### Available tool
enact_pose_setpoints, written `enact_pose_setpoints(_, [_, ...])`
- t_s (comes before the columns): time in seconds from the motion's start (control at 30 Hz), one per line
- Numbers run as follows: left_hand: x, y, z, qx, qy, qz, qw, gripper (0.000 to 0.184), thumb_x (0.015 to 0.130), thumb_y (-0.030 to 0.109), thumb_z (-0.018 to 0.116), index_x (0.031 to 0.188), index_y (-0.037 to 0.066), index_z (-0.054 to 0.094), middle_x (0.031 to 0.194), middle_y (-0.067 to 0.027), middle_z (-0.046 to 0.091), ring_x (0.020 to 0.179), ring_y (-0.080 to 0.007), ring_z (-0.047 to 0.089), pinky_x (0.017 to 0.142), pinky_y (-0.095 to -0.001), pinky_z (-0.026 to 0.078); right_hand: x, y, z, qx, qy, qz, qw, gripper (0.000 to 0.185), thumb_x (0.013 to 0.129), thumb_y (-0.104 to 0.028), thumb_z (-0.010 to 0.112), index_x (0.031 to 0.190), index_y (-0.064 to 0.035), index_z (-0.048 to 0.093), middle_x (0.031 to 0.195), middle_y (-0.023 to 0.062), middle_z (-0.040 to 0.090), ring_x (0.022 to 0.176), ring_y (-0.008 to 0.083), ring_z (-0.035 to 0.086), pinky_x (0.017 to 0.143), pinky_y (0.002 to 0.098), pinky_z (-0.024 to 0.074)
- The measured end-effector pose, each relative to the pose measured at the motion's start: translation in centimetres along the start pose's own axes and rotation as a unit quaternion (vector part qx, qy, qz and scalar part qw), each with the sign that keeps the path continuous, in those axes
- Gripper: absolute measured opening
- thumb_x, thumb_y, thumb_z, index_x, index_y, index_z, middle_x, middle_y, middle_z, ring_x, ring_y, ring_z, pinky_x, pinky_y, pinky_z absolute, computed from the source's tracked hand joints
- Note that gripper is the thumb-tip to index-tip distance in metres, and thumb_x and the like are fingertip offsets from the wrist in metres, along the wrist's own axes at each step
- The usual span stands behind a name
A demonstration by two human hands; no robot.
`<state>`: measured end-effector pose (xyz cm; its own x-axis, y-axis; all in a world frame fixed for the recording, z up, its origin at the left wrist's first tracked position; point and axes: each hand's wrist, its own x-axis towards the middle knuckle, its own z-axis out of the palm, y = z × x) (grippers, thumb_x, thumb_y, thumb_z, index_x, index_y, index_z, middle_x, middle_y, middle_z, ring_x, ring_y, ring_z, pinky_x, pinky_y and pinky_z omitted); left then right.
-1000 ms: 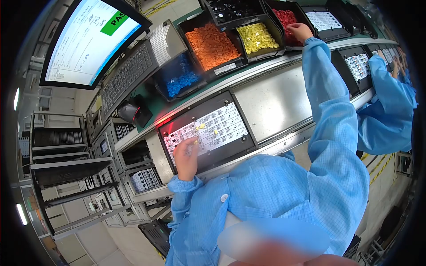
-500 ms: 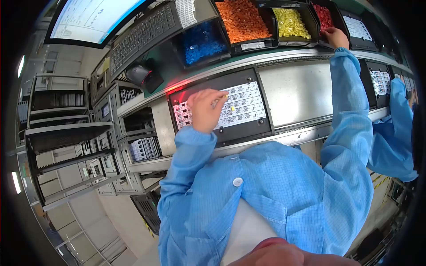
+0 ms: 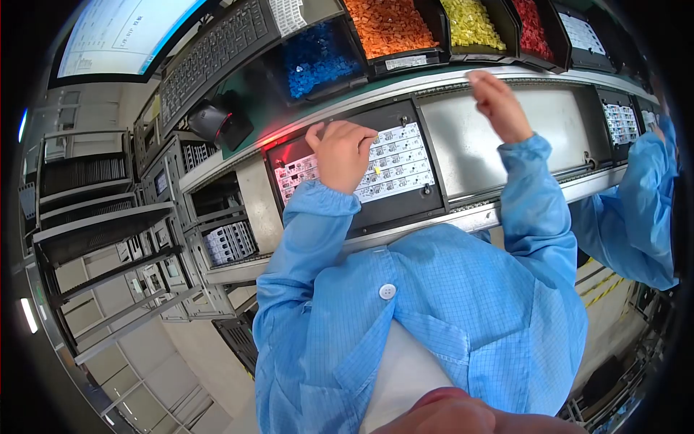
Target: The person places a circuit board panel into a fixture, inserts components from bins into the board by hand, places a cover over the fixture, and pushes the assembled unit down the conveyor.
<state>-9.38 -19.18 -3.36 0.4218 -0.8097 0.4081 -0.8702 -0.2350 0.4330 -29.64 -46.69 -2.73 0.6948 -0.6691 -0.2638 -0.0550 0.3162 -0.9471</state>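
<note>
My left hand [image 3: 343, 153] is over the white circuit boards [image 3: 401, 160] in the black tray [image 3: 396, 208], its fingers bent and the fingertips pressed down on the boards; what they hold, if anything, is hidden. A small yellow piece [image 3: 377, 171] lies on the boards beside it. My right hand [image 3: 499, 105] hangs above the bare metal plate [image 3: 463, 137], right of the tray, blurred by motion. Its fingers are bent close together, and whether they hold a piece cannot be made out.
Behind the rail stand bins of blue [image 3: 318, 64], orange [image 3: 394, 27], yellow [image 3: 471, 23] and red pieces [image 3: 533, 30]. A keyboard [image 3: 211, 56], a black scanner [image 3: 217, 123] and a monitor [image 3: 123, 36] are at the left. At the right, a co-worker's sleeve [image 3: 643, 210] reaches another tray [image 3: 619, 124].
My right hand has left the red bin and moved left and toward me, over the metal plate. My left hand has gone from the lower part of the boards to their upper middle.
</note>
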Motion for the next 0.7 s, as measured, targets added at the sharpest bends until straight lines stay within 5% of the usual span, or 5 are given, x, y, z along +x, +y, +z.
enact_pose_setpoints(0.07, [0.0,0.1,0.1,0.009,0.008,0.018,1.0,0.01,0.084,0.009,0.079,0.088,0.017,0.08,0.089,0.0022,0.075,0.1,-0.0194,0.067,0.105,-0.0489,0.032,-0.9,0.8,3.1,-0.108,-0.021,-0.012,0.994,0.023,0.098,-0.032,0.077,0.115,-0.016,0.077,0.083,-0.0124,0.058,0.073,0.0001,0.047,0.062,0.0188,0.0344])
enact_pose_setpoints(0.13, [-0.2,0.1,0.0,0.018,0.007,0.03,0.999,0.011,0.084,0.008,0.079,0.089,0.017,0.081,0.092,0.0025,0.073,0.103,-0.0196,0.066,0.105,-0.0496,0.032,-0.7,2.3,5.7,-0.137,-0.095,-0.125,0.978,0.016,0.096,-0.023,0.08,0.102,-0.0083,0.08,0.079,-0.0103,0.062,0.071,0.0011,0.049,0.06,0.0224,0.037])
enact_pose_setpoints(0.4, [-2.0,1.1,-1.0,0.05,-0.009,0.024,0.998,0.017,0.084,0.013,0.08,0.101,0.017,0.079,0.106,0.0007,0.066,0.114,-0.0228,0.06,0.107,-0.051,0.031,-2.0,4.5,10.9,-0.457,-0.07,-0.332,0.822,0.012,0.088,-0.025,0.081,0.095,-0.0154,0.08,0.083,0.0051,0.068,0.073,0.0278,0.066,0.064,0.0403,0.0527])
enact_pose_setpoints(0.7, [-4.5,2.4,-2.6,-0.014,-0.061,-0.012,0.998,0.023,0.077,0.024,0.087,0.096,0.018,0.075,0.109,0.001,0.066,0.12,-0.0271,0.056,0.109,-0.0515,0.028,-2.2,5.4,10.8,-0.487,-0.059,-0.314,0.813,0.01,0.091,-0.028,0.078,0.093,-0.0188,0.08,0.086,0.0027,0.069,0.08,0.0275,0.07,0.067,0.0411,0.0555])
